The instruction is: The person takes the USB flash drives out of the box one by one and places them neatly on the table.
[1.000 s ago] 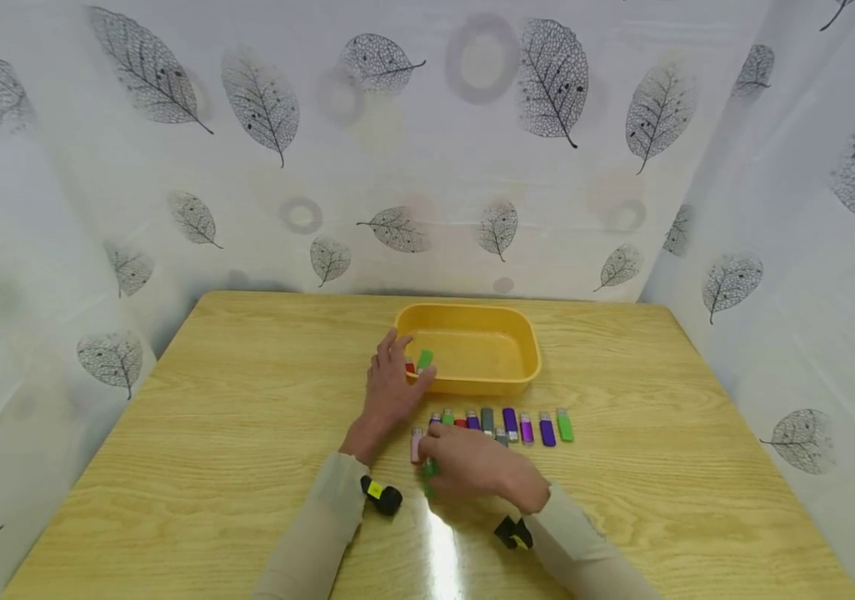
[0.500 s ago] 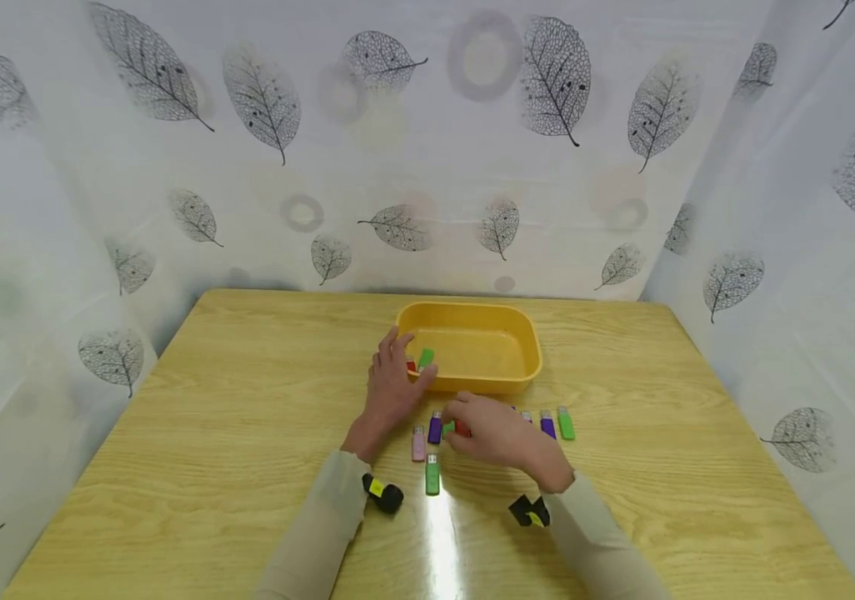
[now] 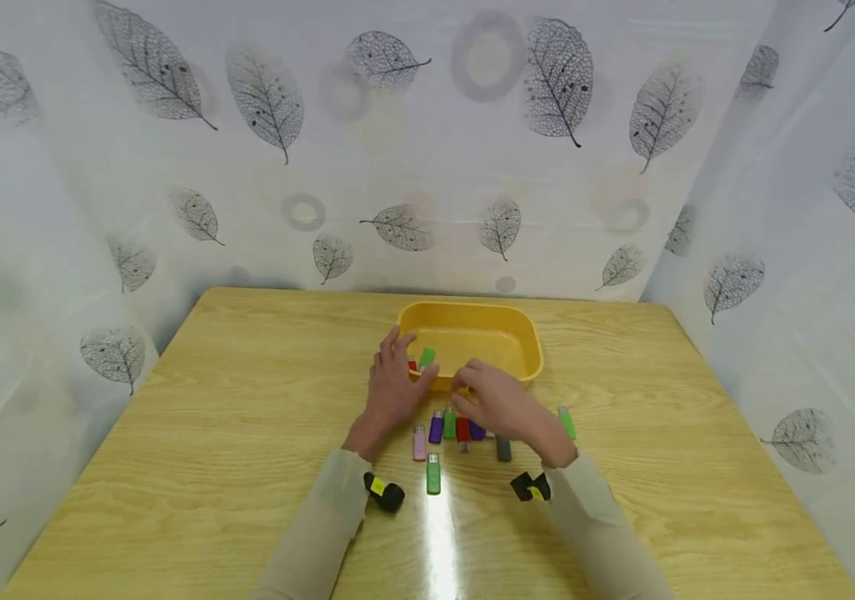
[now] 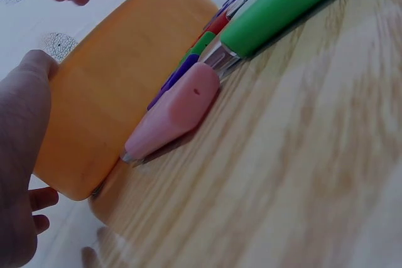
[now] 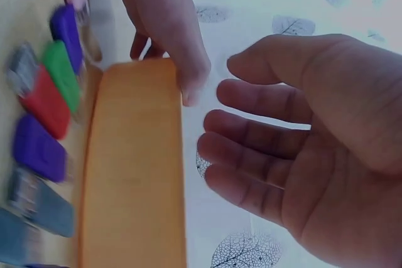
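My left hand holds the front left corner of a yellow plastic tray, thumb over the front rim and fingers round the left end. A green USB drive and a red USB drive lie inside it. Above its front rim hovers my right hand, fingers loosely bent and nothing between them, as the right wrist view shows. A row of USB drives lies before the tray: a purple one, a green one, a red one and others partly hidden by my right hand.
Nearer me lie a pink USB drive and another green drive. A grey drive sits below my right hand, and one more green drive ends the row at right. Leaf-patterned curtain encloses the wooden table.
My right hand has left the near green drive, passed over the green and red drives in the row, and risen right and away to the tray's front rim. My left hand stays put.
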Demonstrator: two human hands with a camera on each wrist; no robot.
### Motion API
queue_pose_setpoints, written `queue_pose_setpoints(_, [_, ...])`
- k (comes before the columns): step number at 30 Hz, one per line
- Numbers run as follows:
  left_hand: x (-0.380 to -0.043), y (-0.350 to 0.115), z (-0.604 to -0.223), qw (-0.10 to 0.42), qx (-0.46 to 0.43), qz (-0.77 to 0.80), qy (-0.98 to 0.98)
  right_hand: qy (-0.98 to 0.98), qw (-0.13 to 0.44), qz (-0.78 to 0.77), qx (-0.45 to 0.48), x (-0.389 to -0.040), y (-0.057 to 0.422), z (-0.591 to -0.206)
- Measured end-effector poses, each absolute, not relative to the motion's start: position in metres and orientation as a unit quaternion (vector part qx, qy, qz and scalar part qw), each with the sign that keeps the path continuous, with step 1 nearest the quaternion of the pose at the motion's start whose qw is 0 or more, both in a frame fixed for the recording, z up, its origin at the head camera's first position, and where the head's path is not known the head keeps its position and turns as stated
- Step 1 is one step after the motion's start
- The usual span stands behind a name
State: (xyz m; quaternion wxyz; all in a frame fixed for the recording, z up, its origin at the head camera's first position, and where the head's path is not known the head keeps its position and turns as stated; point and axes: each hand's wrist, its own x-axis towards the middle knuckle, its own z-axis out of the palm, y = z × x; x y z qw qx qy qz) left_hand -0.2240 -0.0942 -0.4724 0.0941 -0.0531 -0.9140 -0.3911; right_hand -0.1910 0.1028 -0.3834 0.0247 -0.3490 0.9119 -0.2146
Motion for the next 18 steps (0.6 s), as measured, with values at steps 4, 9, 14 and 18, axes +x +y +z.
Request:
queue_pose_setpoints(4, [-0.225, -0.093, -0.475, 0.100, -0.057, -0.388, -0.914, 0.919, 0.006, -0.214, -0.332, -0.209, 0.101, -0.379])
queue_pose_setpoints(9, [-0.225, -0.093, -0.476, 0.099, -0.054, -0.394, -0.912, 0.920, 0.006, -0.209, -0.331, -0.239, 0.098, -0.382])
queue_pose_setpoints(14, [-0.225, -0.092, -0.476, 0.105, -0.051, -0.397, -0.910, 0.915, 0.049, -0.183, -0.355, -0.270, 0.088, -0.385])
queue_pose_setpoints(18, [-0.227, -0.091, -0.476, 0.109, -0.055, -0.394, -0.911, 0.913, 0.096, -0.162, -0.361, -0.286, 0.084, -0.391])
